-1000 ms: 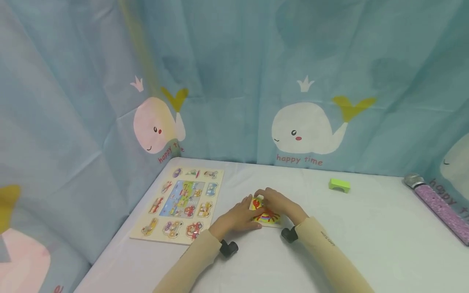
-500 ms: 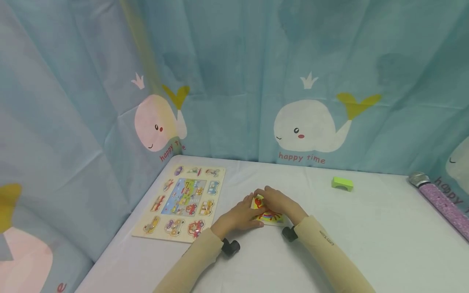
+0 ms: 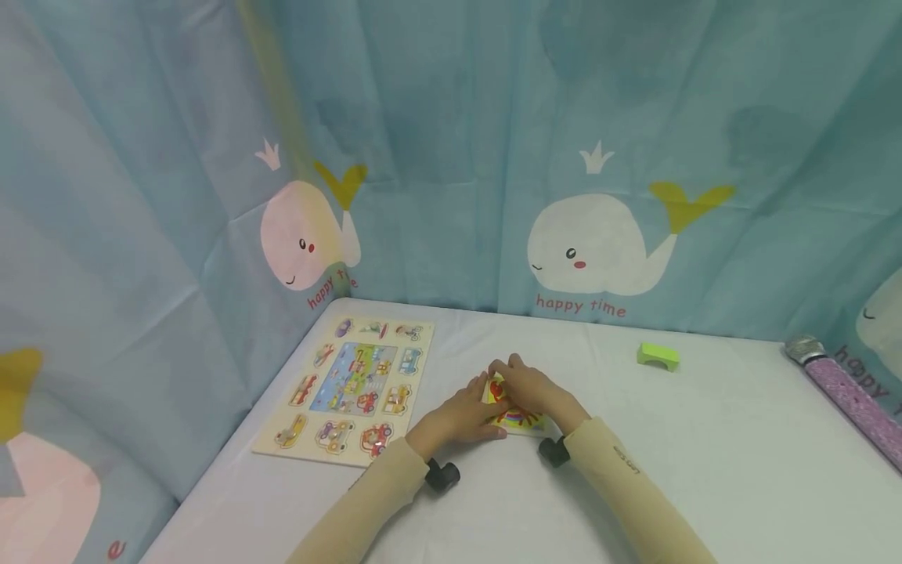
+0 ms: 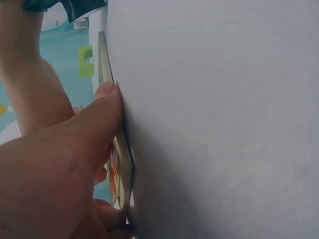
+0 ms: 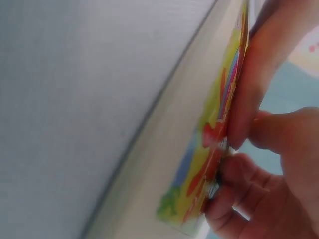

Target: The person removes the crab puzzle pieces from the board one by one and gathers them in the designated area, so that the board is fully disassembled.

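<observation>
A small flat jigsaw puzzle, printed with a red creature and a rainbow pattern on yellow, lies on the white table. My left hand holds it at the left side, thumb along the near edge and a finger reaching across the picture. In the left wrist view the thumb presses that pale edge. Curled over the far part of the puzzle is my right hand. The right wrist view has its bent fingertips at the picture's edge, close beside a left-hand finger. Both palms hide part of the picture.
To the left lies a larger knobbed vehicle puzzle board. A green arch block stands at the back right. Near the right edge is a microphone with a glittery pink handle. A blue whale-print curtain rises behind the table.
The head view has shifted slightly. Both hands stay on the small puzzle, with only slight movement of the right hand's fingers.
</observation>
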The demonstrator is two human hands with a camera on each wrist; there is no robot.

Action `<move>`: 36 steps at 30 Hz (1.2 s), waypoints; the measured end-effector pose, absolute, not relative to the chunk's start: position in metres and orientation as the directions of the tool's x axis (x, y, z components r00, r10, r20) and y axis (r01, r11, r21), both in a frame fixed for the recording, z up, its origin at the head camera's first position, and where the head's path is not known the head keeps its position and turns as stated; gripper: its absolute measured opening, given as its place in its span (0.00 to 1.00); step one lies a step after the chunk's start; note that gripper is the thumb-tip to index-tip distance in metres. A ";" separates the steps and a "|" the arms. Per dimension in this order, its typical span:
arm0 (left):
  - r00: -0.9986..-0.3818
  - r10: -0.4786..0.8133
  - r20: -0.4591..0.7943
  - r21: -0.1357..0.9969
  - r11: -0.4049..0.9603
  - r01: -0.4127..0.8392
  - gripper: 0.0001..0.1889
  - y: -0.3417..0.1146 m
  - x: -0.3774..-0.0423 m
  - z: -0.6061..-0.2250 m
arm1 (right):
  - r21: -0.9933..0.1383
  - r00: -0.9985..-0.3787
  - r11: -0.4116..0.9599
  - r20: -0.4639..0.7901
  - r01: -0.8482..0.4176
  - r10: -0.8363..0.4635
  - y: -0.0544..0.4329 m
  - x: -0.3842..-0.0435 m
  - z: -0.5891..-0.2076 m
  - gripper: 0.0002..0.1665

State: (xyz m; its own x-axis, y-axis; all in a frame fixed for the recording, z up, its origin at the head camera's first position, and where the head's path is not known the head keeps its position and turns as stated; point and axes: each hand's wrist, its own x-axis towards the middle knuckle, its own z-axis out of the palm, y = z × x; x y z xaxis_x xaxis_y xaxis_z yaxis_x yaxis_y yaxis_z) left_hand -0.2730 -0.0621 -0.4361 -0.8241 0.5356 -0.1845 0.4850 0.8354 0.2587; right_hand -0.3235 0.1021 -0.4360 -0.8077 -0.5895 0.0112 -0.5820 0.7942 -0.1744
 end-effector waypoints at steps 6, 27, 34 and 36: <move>-0.823 0.538 -0.184 0.241 0.836 0.493 0.31 -0.062 -0.273 -0.437 | -0.292 -0.821 0.781 0.033 -0.553 -0.569 0.103 -0.326 -0.440 0.15; -0.814 0.550 -0.184 0.226 0.830 0.510 0.32 -0.063 -0.275 -0.437 | -0.438 -0.869 0.778 0.015 -0.450 -0.494 0.103 -0.328 -0.436 0.13; -0.813 0.551 -0.187 0.219 0.830 0.512 0.32 -0.063 -0.275 -0.438 | -0.478 -0.877 0.765 0.023 -0.432 -0.481 0.104 -0.328 -0.436 0.12; -0.813 0.550 -0.190 0.221 0.831 0.510 0.32 -0.063 -0.276 -0.439 | -0.486 -0.883 0.766 0.027 -0.421 -0.468 0.104 -0.329 -0.437 0.12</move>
State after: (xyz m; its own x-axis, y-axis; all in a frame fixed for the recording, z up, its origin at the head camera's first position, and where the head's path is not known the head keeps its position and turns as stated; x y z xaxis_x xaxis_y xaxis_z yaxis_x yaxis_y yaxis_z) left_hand -0.2755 -0.0631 -0.4392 -0.8134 0.5497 -0.1904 0.5100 0.8313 0.2210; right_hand -0.3289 0.1042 -0.4367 -0.8831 -0.4683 0.0268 -0.4210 0.7661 -0.4857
